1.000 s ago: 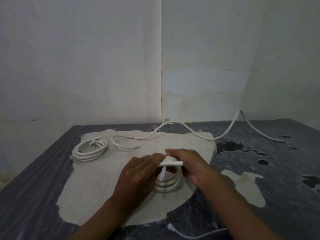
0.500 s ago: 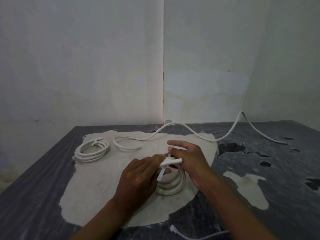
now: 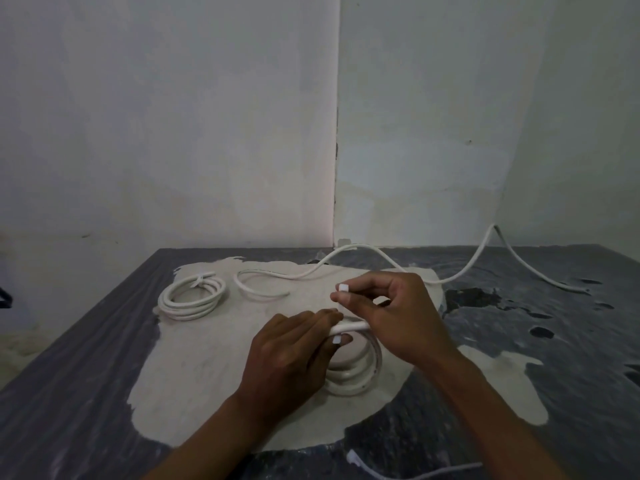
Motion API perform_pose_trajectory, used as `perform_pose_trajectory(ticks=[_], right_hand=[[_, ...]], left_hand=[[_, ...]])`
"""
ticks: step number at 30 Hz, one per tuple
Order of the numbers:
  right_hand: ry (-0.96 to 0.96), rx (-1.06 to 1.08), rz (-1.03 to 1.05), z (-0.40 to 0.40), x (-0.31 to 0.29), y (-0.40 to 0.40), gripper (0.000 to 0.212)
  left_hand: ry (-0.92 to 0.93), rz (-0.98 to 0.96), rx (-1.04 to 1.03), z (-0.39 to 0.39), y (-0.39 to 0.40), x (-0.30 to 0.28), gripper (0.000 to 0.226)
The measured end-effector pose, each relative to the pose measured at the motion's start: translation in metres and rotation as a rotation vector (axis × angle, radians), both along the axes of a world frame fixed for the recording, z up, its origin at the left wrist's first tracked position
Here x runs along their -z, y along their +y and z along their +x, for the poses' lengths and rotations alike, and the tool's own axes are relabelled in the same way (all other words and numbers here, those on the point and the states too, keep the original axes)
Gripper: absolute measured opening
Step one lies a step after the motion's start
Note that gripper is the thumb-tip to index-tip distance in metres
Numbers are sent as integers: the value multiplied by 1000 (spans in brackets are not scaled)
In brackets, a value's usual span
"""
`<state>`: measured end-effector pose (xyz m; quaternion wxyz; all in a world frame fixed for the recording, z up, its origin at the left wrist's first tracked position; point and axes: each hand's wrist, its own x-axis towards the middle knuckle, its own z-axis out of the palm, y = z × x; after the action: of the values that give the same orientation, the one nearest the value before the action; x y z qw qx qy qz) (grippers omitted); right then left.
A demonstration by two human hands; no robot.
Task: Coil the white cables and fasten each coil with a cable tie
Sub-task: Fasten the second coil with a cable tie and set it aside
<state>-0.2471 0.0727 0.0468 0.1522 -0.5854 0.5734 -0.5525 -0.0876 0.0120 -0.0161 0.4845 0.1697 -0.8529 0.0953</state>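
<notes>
A white cable coil [image 3: 360,374] stands in the middle of the table between both hands. My left hand [image 3: 291,358] grips the coil's top turns, and a short white strip end shows under its fingers. My right hand [image 3: 394,317] pinches the white cable tie [image 3: 343,287] just above the coil, its tip sticking out past the fingertips. A second white coil [image 3: 192,298], bound by a tie, lies flat at the back left. A loose white cable [image 3: 346,268] snakes along the table's far side.
The table [image 3: 86,375] is dark grey with a large pale worn patch in the middle. Its far edge meets a white wall corner. Another white cable end [image 3: 360,462] lies by the near edge. Dark spots mark the right side.
My right hand has risen from the coil, pulling the cable tie's end upward. My left hand stays on the coil's top.
</notes>
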Motion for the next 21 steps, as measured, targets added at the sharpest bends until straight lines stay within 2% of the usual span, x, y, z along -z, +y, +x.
perform_pose_trajectory(ticks=[6, 13, 21], right_hand=[[31, -121, -18, -4, -4, 8, 8], [28, -348, 66, -13, -8, 15, 19], [31, -292, 24, -7, -10, 14, 16]], left_hand=[[32, 32, 28, -1, 0, -1, 28], [93, 88, 48, 0, 4, -5, 27], [124, 167, 55, -2, 7, -6, 25]])
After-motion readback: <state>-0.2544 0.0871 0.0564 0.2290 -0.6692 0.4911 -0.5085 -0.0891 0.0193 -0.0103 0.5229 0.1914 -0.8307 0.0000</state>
